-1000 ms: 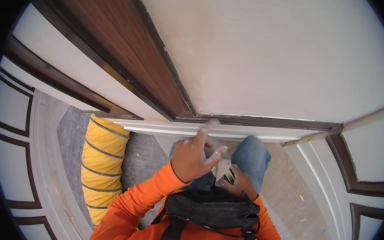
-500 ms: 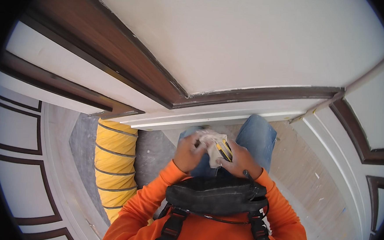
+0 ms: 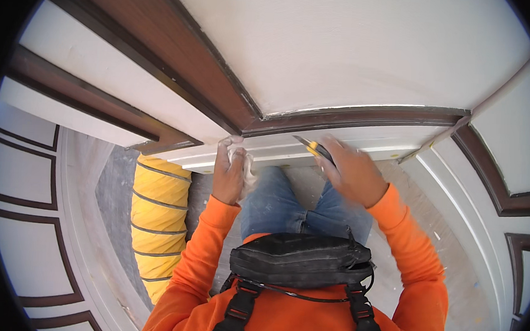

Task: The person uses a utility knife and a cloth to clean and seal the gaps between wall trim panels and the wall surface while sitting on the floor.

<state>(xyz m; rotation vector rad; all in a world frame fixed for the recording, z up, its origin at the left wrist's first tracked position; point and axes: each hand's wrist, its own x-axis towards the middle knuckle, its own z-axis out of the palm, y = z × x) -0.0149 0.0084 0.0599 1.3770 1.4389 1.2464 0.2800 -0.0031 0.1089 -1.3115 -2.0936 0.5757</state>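
My right hand (image 3: pixel 352 174) grips a yellow-and-black utility knife (image 3: pixel 313 148). The knife's blade points left, just below the dark brown moulding (image 3: pixel 365 121) on the white panelled wall, and I cannot tell whether it touches. My left hand (image 3: pixel 229 172) is closed on a crumpled off-white rag (image 3: pixel 250 169), which hangs on the thumb side. The fingertips of that hand are at the moulding's lower corner. Both hands are a little blurred, the right one more.
On the left, a yellow ribbed duct hose (image 3: pixel 160 214) runs along the grey floor. A white baseboard (image 3: pixel 265 156) lies beyond my knees (image 3: pixel 281 197). Across my chest sits a black pouch (image 3: pixel 300 260) on straps. More white panels with dark trim (image 3: pixel 498 167) stand at right.
My hands have moved apart and up toward the moulding. The rag, earlier against the knife between both hands, is now in my left hand only, and the knife's blade shows.
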